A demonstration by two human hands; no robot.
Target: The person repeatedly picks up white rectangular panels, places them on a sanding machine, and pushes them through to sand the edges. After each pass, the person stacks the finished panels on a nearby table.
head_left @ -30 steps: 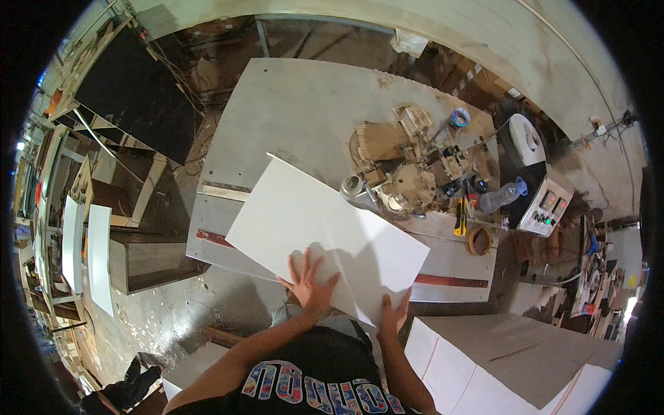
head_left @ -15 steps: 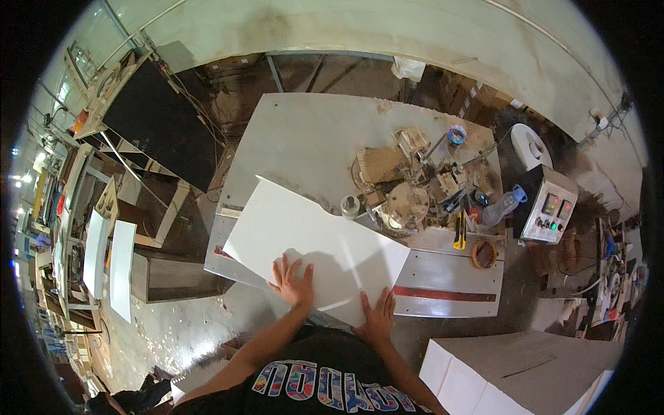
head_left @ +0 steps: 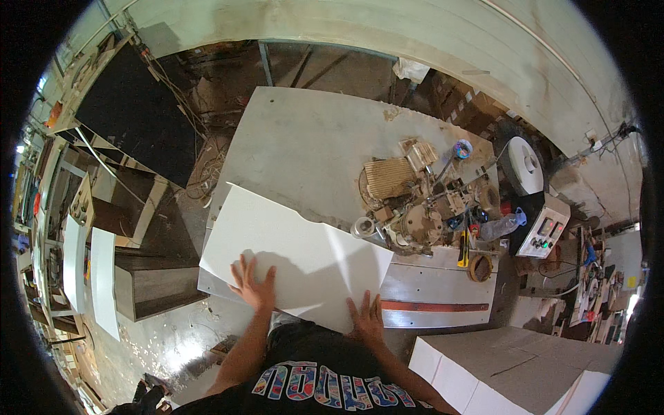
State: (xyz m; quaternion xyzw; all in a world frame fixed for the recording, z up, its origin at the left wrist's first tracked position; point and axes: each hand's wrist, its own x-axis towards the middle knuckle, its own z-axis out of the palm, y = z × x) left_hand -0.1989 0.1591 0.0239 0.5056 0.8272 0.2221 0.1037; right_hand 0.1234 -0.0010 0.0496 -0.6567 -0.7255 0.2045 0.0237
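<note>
A large white board (head_left: 290, 249) with a wavy far edge lies tilted across the near part of a grey machine table (head_left: 297, 131). My left hand (head_left: 254, 280) rests flat on its near left part, fingers spread. At the near right edge of the board, my right hand (head_left: 366, 318) lies with its fingers stretched over the surface; its palm side is hidden. Both hands press on the board without closing round it. The board's far edge lies next to a small round roller (head_left: 362, 227) at the front of a dusty machine head (head_left: 418, 221).
A yellow utility knife (head_left: 463, 249) and a tape roll (head_left: 481, 268) lie right of the machine head. Beyond them are a plastic bottle (head_left: 503, 226) and a control box (head_left: 545, 228). White-edged panels (head_left: 456, 373) stand at the near right. More white panels (head_left: 104, 283) lean at the left.
The board has slid left along the table, away from the machine head, and both hands have travelled with it. The whole view has shifted slightly too.
</note>
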